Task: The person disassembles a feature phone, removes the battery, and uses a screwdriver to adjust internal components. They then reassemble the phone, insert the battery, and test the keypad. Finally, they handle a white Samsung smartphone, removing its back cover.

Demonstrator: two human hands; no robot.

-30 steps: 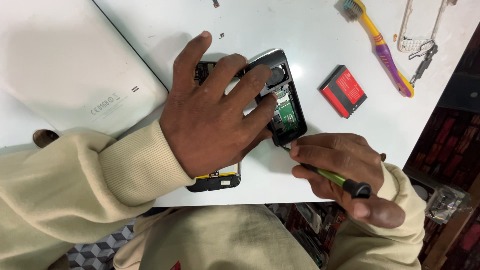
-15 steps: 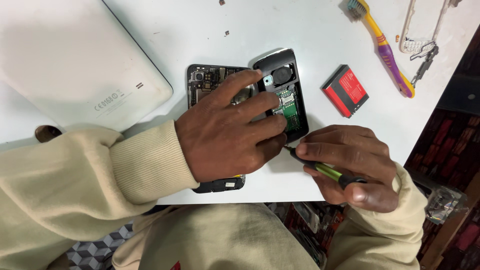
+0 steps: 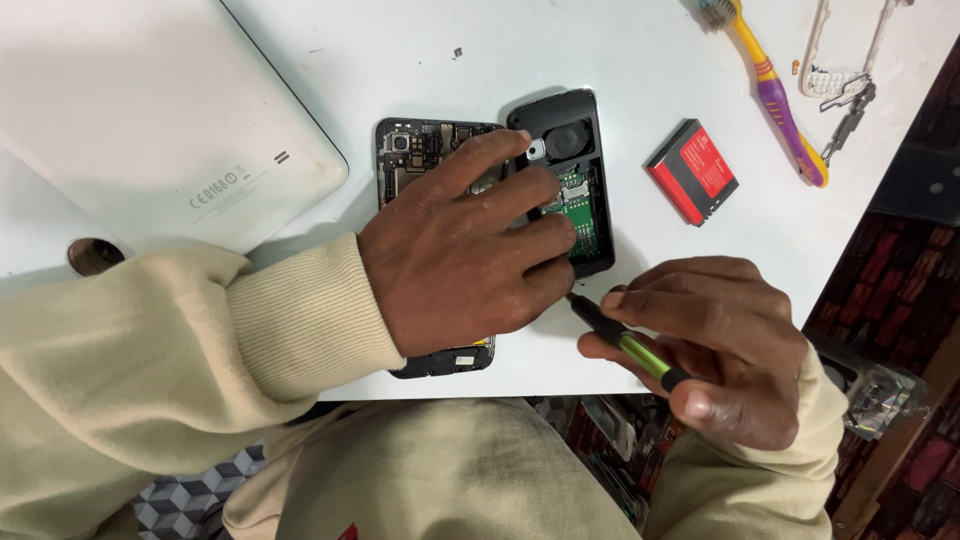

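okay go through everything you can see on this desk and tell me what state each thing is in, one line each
Small black phone: back cover off, circuit board exposed.
Larger phone: opened, internals showing, partly under the left hand.
Red battery: out of any phone, lying flat.
Screwdriver: gripped, tip at the small phone's lower edge.
Left hand: pressing down on both phones.
Right hand: closed around the screwdriver.
White tablet: lying back up.
Toothbrush: lying loose.
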